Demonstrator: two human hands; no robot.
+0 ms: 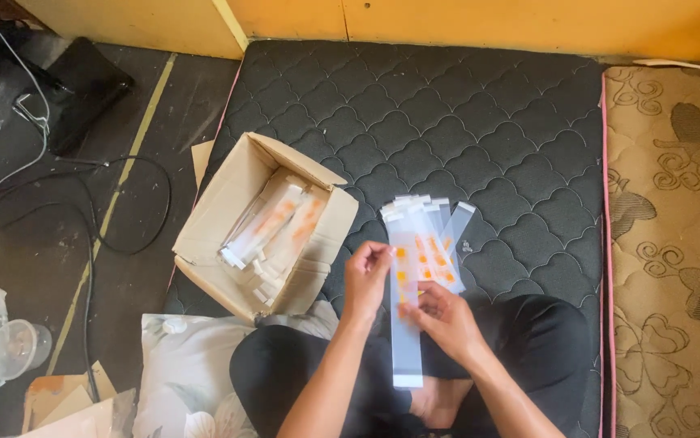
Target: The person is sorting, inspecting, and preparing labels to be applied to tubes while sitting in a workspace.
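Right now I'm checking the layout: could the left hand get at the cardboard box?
Probably yes. The left hand pinches a clear plastic strip, and the open cardboard box sits close on that same side with nothing between them, though the hand would need freeing first.

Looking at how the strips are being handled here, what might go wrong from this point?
The left hand and right hand pinch one clear strip; its long free end could bend or crease. The fanned pile of strips lies loose on the black mattress and may slide apart. The tilted cardboard box could spill its strips.
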